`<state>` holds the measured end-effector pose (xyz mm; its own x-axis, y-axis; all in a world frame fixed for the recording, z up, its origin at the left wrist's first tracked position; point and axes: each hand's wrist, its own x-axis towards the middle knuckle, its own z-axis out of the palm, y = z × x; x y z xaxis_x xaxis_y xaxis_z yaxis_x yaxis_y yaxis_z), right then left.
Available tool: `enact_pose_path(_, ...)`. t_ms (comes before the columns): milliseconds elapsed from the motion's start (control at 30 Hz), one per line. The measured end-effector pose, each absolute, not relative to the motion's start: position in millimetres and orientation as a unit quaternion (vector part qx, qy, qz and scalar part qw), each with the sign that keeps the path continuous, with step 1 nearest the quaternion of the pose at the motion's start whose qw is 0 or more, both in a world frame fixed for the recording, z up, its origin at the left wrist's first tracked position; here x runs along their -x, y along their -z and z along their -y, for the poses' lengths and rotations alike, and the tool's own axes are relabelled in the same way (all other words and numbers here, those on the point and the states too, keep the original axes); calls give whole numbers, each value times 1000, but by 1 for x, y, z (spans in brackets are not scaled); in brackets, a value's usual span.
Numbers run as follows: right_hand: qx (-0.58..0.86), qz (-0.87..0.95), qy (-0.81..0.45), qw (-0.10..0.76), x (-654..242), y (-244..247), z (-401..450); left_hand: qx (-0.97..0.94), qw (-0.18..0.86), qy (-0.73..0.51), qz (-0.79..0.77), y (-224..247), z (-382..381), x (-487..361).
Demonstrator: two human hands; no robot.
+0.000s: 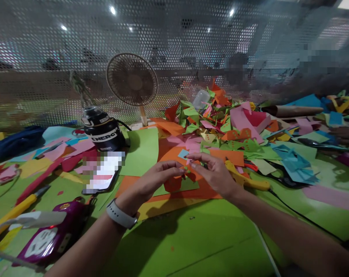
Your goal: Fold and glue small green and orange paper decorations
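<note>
My left hand, with a pale watch band at its wrist, has thumb and fingertips pinched together over orange paper. What sits in that pinch is too small to make out. Facing it, my right hand pinches a small pink paper piece between thumb and forefinger. Just below the fingertips lies a dark orange paper cutout on a green strip. A small light blue paper square shows behind the fingers. Beside my right wrist rests a yellow glue gun with a black cord.
Paper scraps pile up at the back. A small fan, a dark bottle and a phone stand or lie left of my hands. At front left is a purple power strip. A perforated screen closes the back.
</note>
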<state>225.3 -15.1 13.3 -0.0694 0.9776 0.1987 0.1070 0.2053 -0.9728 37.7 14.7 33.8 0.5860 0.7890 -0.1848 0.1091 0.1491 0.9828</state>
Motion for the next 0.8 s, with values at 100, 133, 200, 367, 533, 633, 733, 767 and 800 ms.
enact_pose_path(100, 463, 599, -419, 503, -225, -14, 15, -601, 661, -247, -376, -31, -16, -38)
enact_pose_path(133, 461, 602, -414, 503, -225, -14, 15, -600, 662, -245, -377, -30, -16, -38)
enact_pose_path(200, 456, 609, -405, 507, -225, -13, 14, -598, 663, -244, -378, -29, -16, -38)
enact_pose_path(367, 453, 613, -400, 509, -226, -9, 13, -595, 667, -236, -380, -29, -17, -38)
enact_pose_path(533, 451, 618, -396, 507, -225, -7, 12, -597, 665, -234, -383, -29, -15, -39)
enact_pose_path(633, 453, 620, -396, 503, -225, -8, 12, -589, 672, -235, -382, -28, -14, -39)
enact_pose_path(733, 454, 618, -399, 502, -225, -8, 13, -576, 684, -235, -382, -29, -13, -40)
enact_pose_path(767, 454, 617, -401, 502, -225, -9, 13, -573, 686, -236, -382, -29, -13, -40)
enact_pose_path(800, 455, 616, -403, 502, -225, -9, 13, -572, 686, -237, -383, -30, -13, -40)
